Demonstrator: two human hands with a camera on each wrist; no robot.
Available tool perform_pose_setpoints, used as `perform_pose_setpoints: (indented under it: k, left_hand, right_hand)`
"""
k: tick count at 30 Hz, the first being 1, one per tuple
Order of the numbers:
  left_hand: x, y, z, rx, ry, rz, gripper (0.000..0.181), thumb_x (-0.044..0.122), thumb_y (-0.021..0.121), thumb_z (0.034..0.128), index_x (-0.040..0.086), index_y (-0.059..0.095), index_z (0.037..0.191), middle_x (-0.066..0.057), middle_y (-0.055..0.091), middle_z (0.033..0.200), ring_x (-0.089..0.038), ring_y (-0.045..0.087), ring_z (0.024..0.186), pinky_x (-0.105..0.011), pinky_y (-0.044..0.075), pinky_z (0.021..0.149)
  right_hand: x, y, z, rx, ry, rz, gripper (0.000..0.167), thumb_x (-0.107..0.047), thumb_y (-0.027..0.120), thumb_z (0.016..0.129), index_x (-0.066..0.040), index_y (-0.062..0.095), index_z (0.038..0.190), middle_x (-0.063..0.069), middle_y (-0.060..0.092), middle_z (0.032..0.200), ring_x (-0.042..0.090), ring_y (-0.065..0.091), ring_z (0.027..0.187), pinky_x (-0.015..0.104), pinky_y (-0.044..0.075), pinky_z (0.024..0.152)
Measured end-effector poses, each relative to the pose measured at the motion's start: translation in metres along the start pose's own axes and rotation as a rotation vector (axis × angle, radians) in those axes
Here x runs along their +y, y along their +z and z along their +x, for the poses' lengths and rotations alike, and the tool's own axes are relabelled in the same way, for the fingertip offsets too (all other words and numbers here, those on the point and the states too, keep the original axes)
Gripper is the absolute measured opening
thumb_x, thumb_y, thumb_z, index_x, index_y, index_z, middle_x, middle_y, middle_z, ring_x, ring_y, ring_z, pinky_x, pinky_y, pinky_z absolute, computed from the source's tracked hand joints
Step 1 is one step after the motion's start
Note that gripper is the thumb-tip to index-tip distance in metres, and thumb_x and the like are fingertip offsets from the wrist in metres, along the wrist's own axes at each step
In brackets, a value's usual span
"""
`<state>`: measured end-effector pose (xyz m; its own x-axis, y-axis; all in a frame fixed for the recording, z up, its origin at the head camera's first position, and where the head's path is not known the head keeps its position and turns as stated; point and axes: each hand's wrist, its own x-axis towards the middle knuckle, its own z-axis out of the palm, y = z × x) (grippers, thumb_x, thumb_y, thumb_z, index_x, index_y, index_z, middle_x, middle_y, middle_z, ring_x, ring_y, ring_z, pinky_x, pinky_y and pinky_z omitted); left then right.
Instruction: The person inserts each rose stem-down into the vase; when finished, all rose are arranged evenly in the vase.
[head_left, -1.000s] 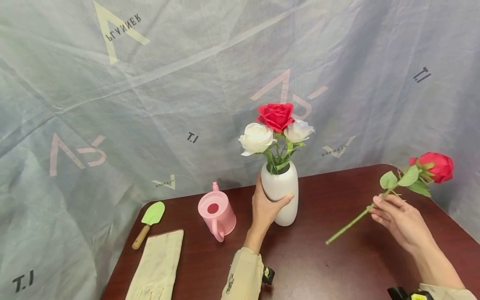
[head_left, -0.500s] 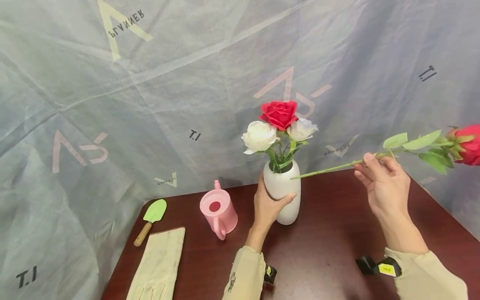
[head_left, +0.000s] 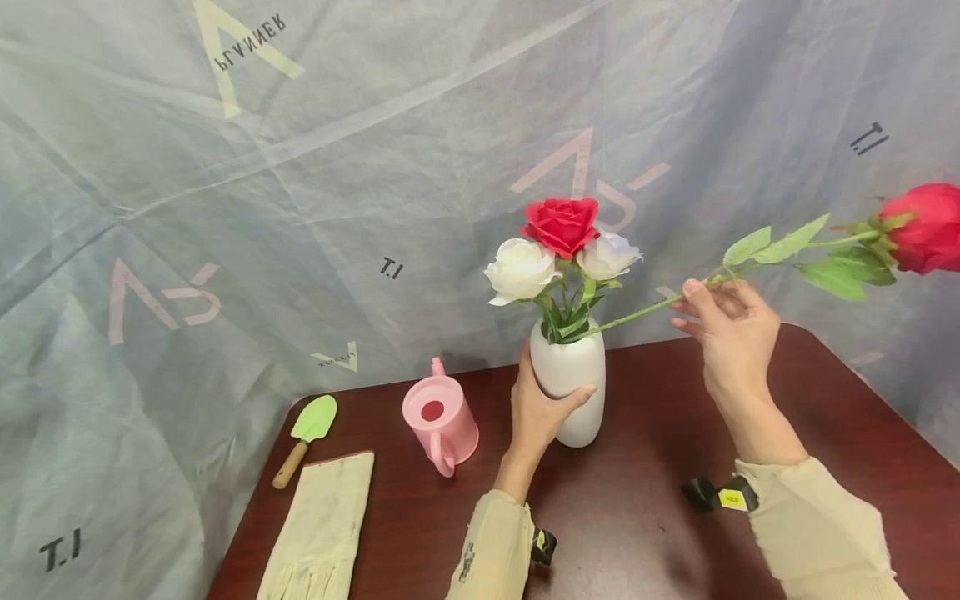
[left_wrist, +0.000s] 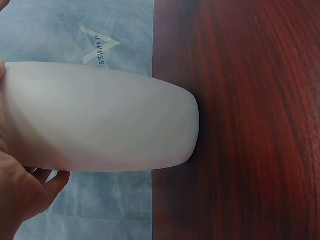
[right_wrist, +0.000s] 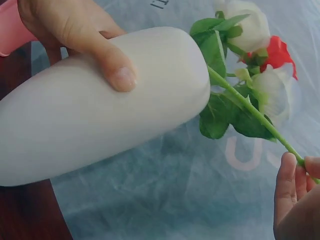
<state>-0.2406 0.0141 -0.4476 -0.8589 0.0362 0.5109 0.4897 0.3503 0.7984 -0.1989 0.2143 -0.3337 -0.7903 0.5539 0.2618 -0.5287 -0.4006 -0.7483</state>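
Observation:
A white vase (head_left: 573, 367) stands on the table, with my left hand (head_left: 538, 408) gripping its left side, thumb across the front. Out of its mouth rise a red rose (head_left: 561, 227) and two white roses, one on the left (head_left: 520, 271) and one on the right (head_left: 609, 254). My right hand (head_left: 738, 337) pinches the green stem (head_left: 637, 315) of another red rose (head_left: 926, 229), whose bloom points right and up. That stem slopes down to the vase mouth; in the right wrist view the stem (right_wrist: 250, 107) meets the rim, and its tip is hidden. The left wrist view shows the vase base (left_wrist: 185, 125) against the tabletop.
Left of the vase is a pink watering can (head_left: 442, 425). Farther left lie a green trowel (head_left: 313, 418) with a wooden handle and a cream glove (head_left: 322, 521). A grey printed sheet (head_left: 420, 150) hangs behind the dark red table (head_left: 630, 517).
My right hand has moved left and up with the red rose, turning its stem so the lower end comes to the vase mouth. My left hand keeps holding the vase.

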Motion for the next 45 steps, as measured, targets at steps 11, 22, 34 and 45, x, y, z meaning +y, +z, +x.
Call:
perform_pose_setpoints:
  k: [11, 22, 34, 45]
  left_hand:
    - [0.0, 0.002, -0.002, -0.005, -0.002, -0.009, 0.101, 0.047, 0.083, 0.0612, 0.038, 0.025, 0.144, 0.012, 0.053, 0.123, -0.01, 0.056, 0.1, -0.036, 0.047, 0.079]
    - [0.001, 0.001, 0.0, -0.003, 0.001, -0.019, 0.1, 0.047, 0.082, 0.0614, 0.037, 0.026, 0.144, 0.012, 0.053, 0.124, -0.009, 0.055, 0.101, -0.035, 0.046, 0.08]
    - [-0.004, 0.0, -0.001, 0.001, -0.006, -0.02, 0.101, 0.046, 0.083, 0.0617, 0.036, 0.025, 0.144, 0.01, 0.054, 0.122, -0.01, 0.055, 0.1, -0.036, 0.046, 0.081]
    - [0.0, 0.002, 0.001, -0.002, -0.005, -0.031, 0.101, 0.047, 0.083, 0.0611, 0.039, 0.025, 0.143, 0.013, 0.054, 0.12, -0.009, 0.056, 0.098, -0.035, 0.047, 0.079]
  right_hand:
    - [0.018, 0.011, -0.009, -0.041, -0.066, -0.096, 0.016, 0.003, 0.073, 0.077, 0.006, 0.063, 0.088, 0.012, 0.064, 0.077, 0.019, 0.067, 0.068, 0.029, 0.052, 0.053]
    - [0.026, 0.021, -0.011, -0.101, -0.157, -0.14, 0.014, 0.003, 0.072, 0.077, 0.007, 0.061, 0.085, 0.011, 0.065, 0.075, 0.018, 0.066, 0.066, 0.028, 0.052, 0.051]
    - [0.032, 0.023, -0.01, -0.147, -0.17, -0.204, 0.011, 0.006, 0.069, 0.079, 0.007, 0.061, 0.087, 0.007, 0.067, 0.075, 0.016, 0.066, 0.066, 0.026, 0.051, 0.051]
    - [0.029, 0.031, -0.011, -0.203, -0.217, -0.425, 0.017, -0.001, 0.07, 0.081, 0.009, 0.056, 0.082, 0.002, 0.063, 0.074, 0.011, 0.065, 0.065, 0.024, 0.05, 0.052]
